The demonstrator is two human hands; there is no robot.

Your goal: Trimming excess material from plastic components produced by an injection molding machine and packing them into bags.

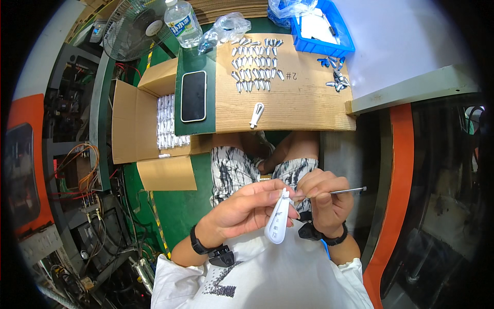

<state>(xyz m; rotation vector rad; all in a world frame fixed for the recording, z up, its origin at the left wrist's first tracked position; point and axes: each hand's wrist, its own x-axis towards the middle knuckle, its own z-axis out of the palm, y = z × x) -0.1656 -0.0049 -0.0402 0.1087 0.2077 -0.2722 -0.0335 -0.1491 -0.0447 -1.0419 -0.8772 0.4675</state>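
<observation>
In front of my chest, my left hand (247, 208) pinches a white teardrop-shaped plastic part (277, 226) by its narrow end, the rounded end pointing down toward me. Close beside it, my right hand (327, 201) is closed on a thin metal rod (352, 190), whose far end sticks out to the right. The rod's other end is hidden by my fingers near the part's narrow end. A similar white part (257, 114) with a slot lies on the cardboard sheet (309, 110) at the bench's near edge.
Rows of small metallic pieces (254, 63) cover the cardboard's far half, with a loose pile (338, 82) at right. A blue bin (324, 50), bottle (183, 26) and phone (194, 96) stand or lie around. An open carton (126, 118) holds white parts at left.
</observation>
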